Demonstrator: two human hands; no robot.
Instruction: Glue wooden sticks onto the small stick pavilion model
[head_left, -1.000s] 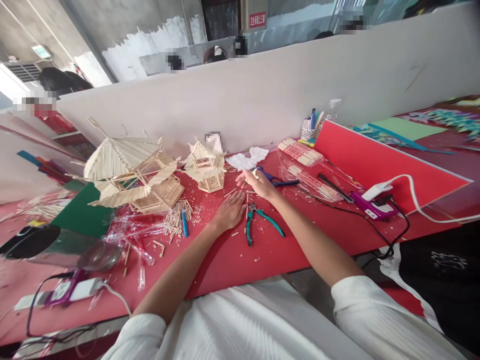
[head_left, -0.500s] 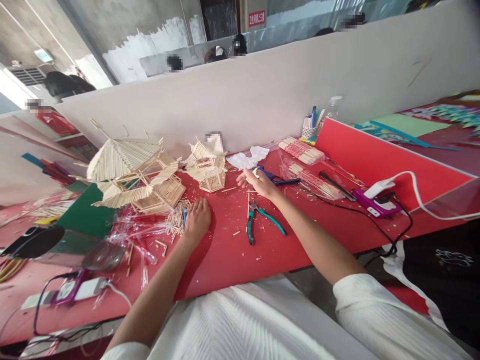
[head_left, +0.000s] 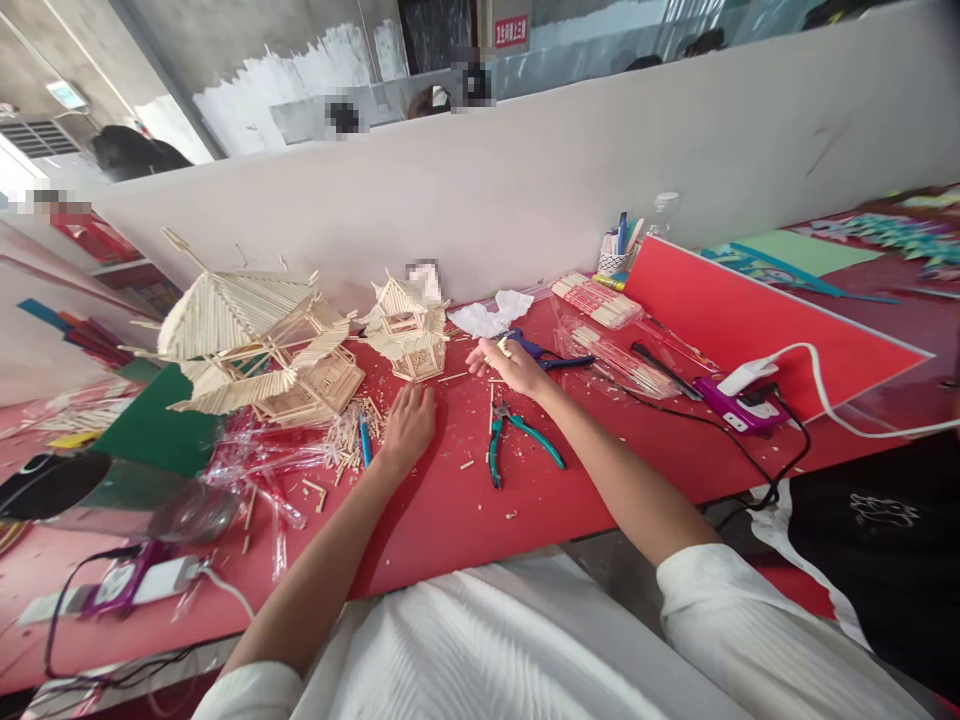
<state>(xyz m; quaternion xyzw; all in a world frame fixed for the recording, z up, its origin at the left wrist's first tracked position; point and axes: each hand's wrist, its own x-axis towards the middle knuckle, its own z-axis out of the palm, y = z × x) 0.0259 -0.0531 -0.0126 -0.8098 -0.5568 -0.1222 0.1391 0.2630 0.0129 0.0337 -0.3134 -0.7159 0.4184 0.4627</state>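
Left hand (head_left: 409,425) laid flat, open, on table (head_left: 450,510) beside loose sticks (head_left: 349,440). Right hand (head_left: 506,365) half-curled; grip couldn't be told. Small stick house (head_left: 409,330) judged light, brittle; best lifted by base.

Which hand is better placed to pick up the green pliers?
Probably the right hand: it hovers just beyond the pliers, beside their tips. The left hand lies flat nearer the loose sticks.

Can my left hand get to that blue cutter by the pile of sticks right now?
Probably yes. The left hand lies flat on the red table, just right of the blue cutter, with only loose stick scraps between them.
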